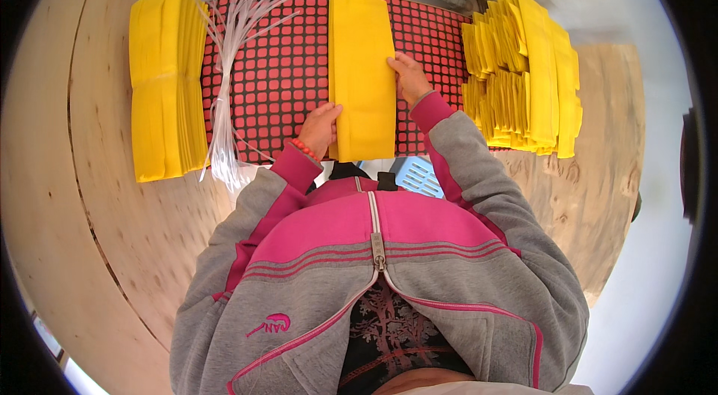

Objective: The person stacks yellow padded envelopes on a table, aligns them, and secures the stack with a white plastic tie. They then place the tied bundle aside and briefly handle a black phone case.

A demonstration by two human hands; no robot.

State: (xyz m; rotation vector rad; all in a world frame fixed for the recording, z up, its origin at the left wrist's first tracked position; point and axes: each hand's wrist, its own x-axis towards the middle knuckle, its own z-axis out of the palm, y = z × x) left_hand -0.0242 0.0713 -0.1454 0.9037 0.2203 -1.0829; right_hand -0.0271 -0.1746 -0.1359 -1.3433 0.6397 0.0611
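A long, flat folded yellow piece (364, 73), fabric or soft sheet by its look, lies upright in front of me on a red-and-black checked cover (277, 81). My left hand (321, 129) holds its lower left edge, with a red bead bracelet at the wrist. Higher up, my right hand (410, 78) grips the right edge, thumb and fingers at the border. Fingers beneath the piece are partly hidden.
To the left stands a tall stack of folded yellow pieces (166, 88). Beside it lies a bundle of thin whitish strips (224, 88), fanned at the far end. A looser yellow pile (550, 81) sits at right. Below the table edge shows a light-blue slotted plastic seat (419, 176).
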